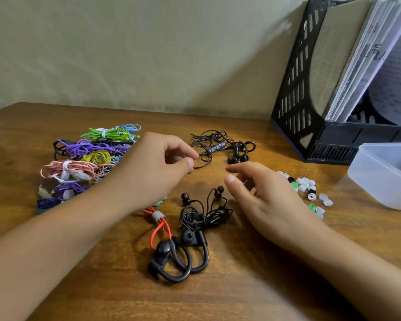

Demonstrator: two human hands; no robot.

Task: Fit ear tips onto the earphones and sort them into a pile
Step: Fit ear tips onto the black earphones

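Ear-hook earphones (178, 258) below both hands

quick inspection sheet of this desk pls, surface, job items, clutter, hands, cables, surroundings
surface: brown wooden desk, no spills seen
job's things: pile of coloured bundled earphones at left; black hook earphones with inline remote at the far middle; small tangled black earbuds at centre; red-cabled black ear-hook earphones nearest; loose white, green and black ear tips scattered at right
clutter: translucent plastic tub at the right edge
grippers: left hand pinches a black cable loop; right hand open, blurred, holding nothing visible
cables: black ones tangled; coloured ones tied in bundles
surroundings: black slotted file rack holding papers; beige wall
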